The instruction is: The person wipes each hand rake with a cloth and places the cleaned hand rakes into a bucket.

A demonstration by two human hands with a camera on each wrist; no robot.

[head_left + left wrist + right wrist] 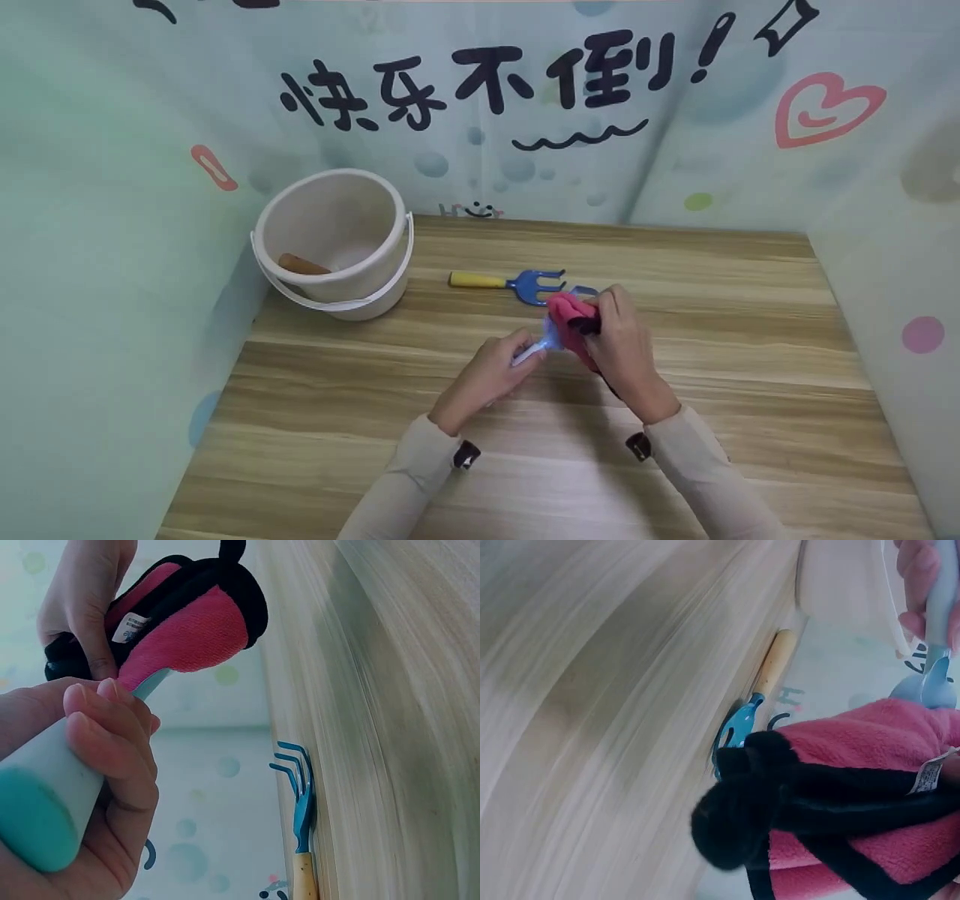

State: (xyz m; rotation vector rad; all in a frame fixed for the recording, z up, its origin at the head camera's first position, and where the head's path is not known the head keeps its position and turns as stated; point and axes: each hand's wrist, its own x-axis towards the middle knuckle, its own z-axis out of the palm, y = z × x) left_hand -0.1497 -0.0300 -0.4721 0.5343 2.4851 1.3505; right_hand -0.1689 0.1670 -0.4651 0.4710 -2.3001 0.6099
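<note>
My left hand [487, 371] grips the pale handle of a small garden tool, seemingly a trowel [49, 787], with a teal butt end. Its blue head [930, 686] points toward the right hand and is mostly hidden by a cloth. In my right hand [622, 349] is a thick pink cloth [562, 309] with black trim and a white tag [130, 627], bunched against the tool's head. Both hands are raised over the table. Just beyond the cloth lies a blue hand fork [532, 286] with a yellow wooden handle [775, 660].
A white bucket [330, 210] with its bail lowered stands at the table's back left. A brown handle [301, 265] leans inside it. Printed fabric [480, 172] walls the wood-grain table [750, 337] at the back and both sides.
</note>
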